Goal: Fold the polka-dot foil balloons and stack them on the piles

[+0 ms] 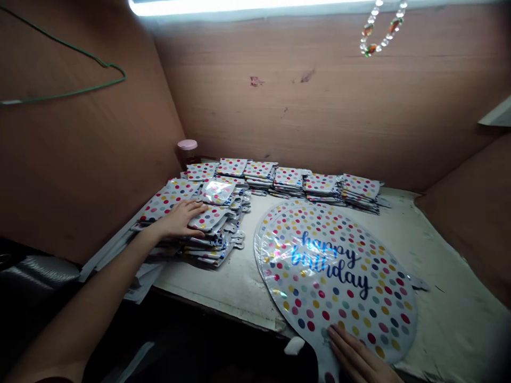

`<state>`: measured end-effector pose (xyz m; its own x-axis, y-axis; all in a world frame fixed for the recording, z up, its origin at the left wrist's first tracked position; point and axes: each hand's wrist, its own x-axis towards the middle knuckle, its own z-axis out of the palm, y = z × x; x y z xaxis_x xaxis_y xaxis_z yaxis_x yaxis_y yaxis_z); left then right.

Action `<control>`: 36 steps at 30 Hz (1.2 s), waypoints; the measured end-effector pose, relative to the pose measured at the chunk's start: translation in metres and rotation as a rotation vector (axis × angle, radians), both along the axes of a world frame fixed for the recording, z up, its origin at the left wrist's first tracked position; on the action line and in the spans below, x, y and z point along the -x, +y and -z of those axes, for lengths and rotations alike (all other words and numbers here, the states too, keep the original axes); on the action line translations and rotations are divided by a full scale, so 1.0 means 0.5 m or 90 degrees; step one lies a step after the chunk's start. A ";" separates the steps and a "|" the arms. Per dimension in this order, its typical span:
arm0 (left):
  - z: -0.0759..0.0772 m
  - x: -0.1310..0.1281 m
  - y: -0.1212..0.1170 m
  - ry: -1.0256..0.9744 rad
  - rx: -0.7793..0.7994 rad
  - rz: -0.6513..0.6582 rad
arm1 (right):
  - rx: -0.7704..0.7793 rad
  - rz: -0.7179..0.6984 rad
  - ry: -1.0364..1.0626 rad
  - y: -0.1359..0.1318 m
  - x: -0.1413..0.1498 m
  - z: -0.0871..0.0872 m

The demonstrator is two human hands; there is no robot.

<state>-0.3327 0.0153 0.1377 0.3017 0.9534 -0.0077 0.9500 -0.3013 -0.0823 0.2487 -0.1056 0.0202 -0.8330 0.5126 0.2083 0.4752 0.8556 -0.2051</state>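
My left hand [181, 219] lies on a stack of folded polka-dot foil balloons [205, 247] at the left, its fingers spread over the top pieces. My right hand [355, 354] rests flat on the lower edge of a large round foil balloon [319, 298], its fingers stretched out. That balloon is uninflated and spread out on the table, white with coloured dots and blue "happy birthday" lettering. A tail hangs from its near edge and a small tab [417, 283] sticks out at its right. The heel of my right hand is cut off by the frame.
Several piles of folded balloons [287, 178] line the back of the white table [443, 255]. A pink-lidded jar [187, 151] stands in the back left corner. Wooden panels [319, 111] enclose the table. A green hanger [80, 93] hangs left; a bead string [375, 48] dangles above.
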 end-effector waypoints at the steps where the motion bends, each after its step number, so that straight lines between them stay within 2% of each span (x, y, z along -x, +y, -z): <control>1: -0.003 0.000 -0.005 -0.004 -0.044 0.010 | 0.009 0.005 0.022 -0.005 0.001 0.001; 3: -0.005 -0.029 -0.022 -0.032 -0.195 0.024 | 0.038 0.024 0.104 -0.012 0.012 0.005; 4: -0.001 -0.063 -0.037 -0.064 -0.287 0.032 | 0.069 0.052 0.158 -0.012 0.020 0.004; 6: 0.019 -0.169 -0.080 -0.165 -0.430 0.072 | 0.194 0.147 0.249 -0.005 0.039 -0.005; 7: 0.036 -0.238 -0.108 -0.244 -0.440 0.128 | 0.283 0.210 0.283 0.002 0.048 -0.013; 9: 0.085 -0.386 -0.167 -0.366 -0.334 0.302 | 0.484 0.313 0.337 0.021 0.058 -0.036; 10: 0.115 -0.456 -0.194 -0.381 -0.270 0.382 | 0.581 0.340 0.361 0.030 0.060 -0.047; 11: 0.146 -0.517 -0.217 -0.390 -0.232 0.423 | 0.667 0.356 0.381 0.040 0.060 -0.058; 12: 0.177 -0.567 -0.234 -0.397 -0.204 0.424 | 0.743 0.363 0.394 0.050 0.059 -0.067; 14: 0.227 -0.630 -0.252 -0.391 -0.164 0.376 | 0.859 0.373 0.408 0.067 0.055 -0.079; 16: 0.252 -0.648 -0.255 -0.382 -0.165 0.325 | 0.931 0.394 0.436 0.084 0.052 -0.085; 17: 0.254 -0.646 -0.254 -0.382 -0.173 0.319 | 0.954 0.404 0.457 0.092 0.052 -0.086; 19: 0.240 -0.631 -0.251 -0.405 -0.148 0.347 | 0.980 0.414 0.488 0.106 0.054 -0.089; 21: 0.214 -0.619 -0.246 -0.474 -0.075 0.371 | 0.997 0.393 0.474 0.117 0.056 -0.092; 22: 0.203 -0.618 -0.243 -0.521 -0.038 0.356 | 1.003 0.376 0.458 0.121 0.057 -0.093; 24: 0.192 -0.627 -0.234 -0.597 -0.012 0.261 | 1.005 0.351 0.423 0.124 0.058 -0.095; 26: 0.196 -0.645 -0.222 -0.613 -0.048 0.166 | 0.993 0.354 0.418 0.122 0.058 -0.093; 27: 0.201 -0.654 -0.216 -0.604 -0.077 0.150 | 0.989 0.365 0.430 0.119 0.058 -0.090; 29: 0.214 -0.668 -0.205 -0.581 -0.135 0.184 | 0.993 0.396 0.466 0.115 0.059 -0.085; 31: 0.222 -0.673 -0.199 -0.566 -0.195 0.255 | 0.995 0.419 0.484 0.117 0.061 -0.082; 33: 0.230 -0.671 -0.201 -0.543 -0.256 0.298 | 0.946 0.435 0.455 0.137 0.064 -0.085; 34: 0.234 -0.668 -0.205 -0.529 -0.287 0.307 | 0.874 0.456 0.410 0.157 0.065 -0.089; 36: 0.245 -0.664 -0.221 -0.495 -0.320 0.324 | 0.663 0.528 0.287 0.218 0.068 -0.101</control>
<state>-0.0009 -0.0953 0.0152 0.4187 0.5530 0.7203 0.5666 -0.7790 0.2687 0.2145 0.0033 0.0704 -0.1805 0.8976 -0.4022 0.4844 -0.2748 -0.8305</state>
